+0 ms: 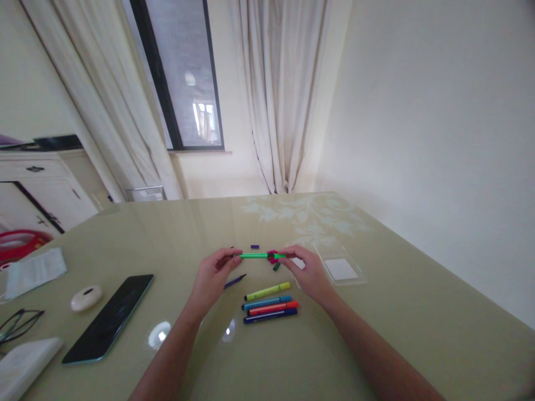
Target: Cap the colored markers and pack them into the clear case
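Observation:
My left hand [212, 277] pinches the left end of a bright green marker [254, 256], which lies level above the table. At its other end, my right hand [307, 273] grips the short green end piece beyond a dark band. Just behind and under that end are a pink cap [272, 260] and a dark green cap [276, 267]. A dark blue cap [254, 247] lies farther back. An uncapped dark marker [235, 281] rests beside my left hand. Nearer to me, a yellow-green marker [267, 291], a light blue marker [266, 303], a red marker [273, 308] and a dark blue marker [271, 316] lie side by side.
A clear plastic case [357, 273] with a white insert lies right of my right hand. On the left are a black-screened phone [109, 317], a round white case [86, 298], glasses [23, 323], a face mask [37, 270] and a white object [29, 365]. A wall borders the table's right side.

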`<action>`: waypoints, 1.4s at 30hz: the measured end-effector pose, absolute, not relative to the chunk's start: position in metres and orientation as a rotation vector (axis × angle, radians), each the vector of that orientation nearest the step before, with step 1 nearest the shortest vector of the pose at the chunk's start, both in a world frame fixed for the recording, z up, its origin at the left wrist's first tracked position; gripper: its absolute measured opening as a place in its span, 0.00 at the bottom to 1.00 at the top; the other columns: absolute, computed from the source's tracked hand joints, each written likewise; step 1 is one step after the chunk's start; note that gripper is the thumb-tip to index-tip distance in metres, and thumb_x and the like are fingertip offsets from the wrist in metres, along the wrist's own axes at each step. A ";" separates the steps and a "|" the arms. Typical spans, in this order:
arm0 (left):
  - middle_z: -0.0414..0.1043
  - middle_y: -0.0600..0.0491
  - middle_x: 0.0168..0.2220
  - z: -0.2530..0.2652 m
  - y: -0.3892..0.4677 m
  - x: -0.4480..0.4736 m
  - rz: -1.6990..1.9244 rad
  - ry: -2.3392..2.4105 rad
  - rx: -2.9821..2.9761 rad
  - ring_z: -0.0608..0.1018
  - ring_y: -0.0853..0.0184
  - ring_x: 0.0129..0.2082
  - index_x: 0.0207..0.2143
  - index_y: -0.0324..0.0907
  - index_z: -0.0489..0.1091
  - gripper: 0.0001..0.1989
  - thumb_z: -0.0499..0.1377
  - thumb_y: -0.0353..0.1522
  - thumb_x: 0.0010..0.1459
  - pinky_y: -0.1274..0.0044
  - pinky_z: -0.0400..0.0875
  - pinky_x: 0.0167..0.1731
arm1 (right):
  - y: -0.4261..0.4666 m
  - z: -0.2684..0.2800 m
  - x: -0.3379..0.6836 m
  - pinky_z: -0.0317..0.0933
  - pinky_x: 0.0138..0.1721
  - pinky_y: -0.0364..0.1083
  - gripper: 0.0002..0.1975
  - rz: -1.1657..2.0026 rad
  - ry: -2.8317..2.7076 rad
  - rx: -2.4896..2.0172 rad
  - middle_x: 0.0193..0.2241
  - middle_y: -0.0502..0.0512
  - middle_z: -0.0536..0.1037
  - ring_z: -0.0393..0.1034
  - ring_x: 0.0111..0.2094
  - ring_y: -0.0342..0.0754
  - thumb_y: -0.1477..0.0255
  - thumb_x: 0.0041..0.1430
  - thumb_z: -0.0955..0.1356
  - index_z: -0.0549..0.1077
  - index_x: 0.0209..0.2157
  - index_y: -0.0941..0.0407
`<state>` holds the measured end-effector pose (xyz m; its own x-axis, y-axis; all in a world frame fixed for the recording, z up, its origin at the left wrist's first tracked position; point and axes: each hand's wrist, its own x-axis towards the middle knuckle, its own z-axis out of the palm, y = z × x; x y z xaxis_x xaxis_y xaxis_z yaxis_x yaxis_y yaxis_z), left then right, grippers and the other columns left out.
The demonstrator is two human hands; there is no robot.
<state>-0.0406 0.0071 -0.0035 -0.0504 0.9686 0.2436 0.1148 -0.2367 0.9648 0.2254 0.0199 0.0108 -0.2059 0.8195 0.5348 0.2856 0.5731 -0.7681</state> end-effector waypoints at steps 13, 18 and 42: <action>0.83 0.50 0.34 0.006 -0.001 -0.026 1.302 1.274 1.453 0.83 0.63 0.34 0.39 0.42 0.83 0.16 0.69 0.41 0.50 0.73 0.80 0.38 | 0.018 0.009 0.222 0.70 0.45 0.49 0.07 0.672 -1.745 -0.883 0.39 0.53 0.85 0.79 0.40 0.51 0.67 0.65 0.71 0.83 0.41 0.50; 0.82 0.50 0.29 0.010 -0.004 -0.022 1.283 1.315 1.421 0.81 0.64 0.29 0.38 0.41 0.84 0.17 0.70 0.41 0.48 0.75 0.78 0.31 | 0.020 0.010 0.226 0.69 0.45 0.47 0.06 0.726 -1.731 -0.879 0.38 0.51 0.85 0.79 0.39 0.50 0.68 0.63 0.72 0.84 0.39 0.49; 0.82 0.50 0.29 -0.006 -0.003 -0.016 1.258 1.346 1.490 0.80 0.63 0.29 0.38 0.41 0.83 0.17 0.69 0.43 0.50 0.75 0.75 0.30 | 0.022 0.009 0.228 0.69 0.42 0.48 0.07 0.730 -1.793 -0.958 0.36 0.53 0.85 0.79 0.37 0.51 0.66 0.62 0.72 0.84 0.38 0.52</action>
<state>-0.0159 -0.0026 -0.0060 -0.0374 0.9835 0.1769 0.2428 -0.1627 0.9563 0.2276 0.0215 0.0085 -0.2496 0.8538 0.4569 0.2923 0.5162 -0.8050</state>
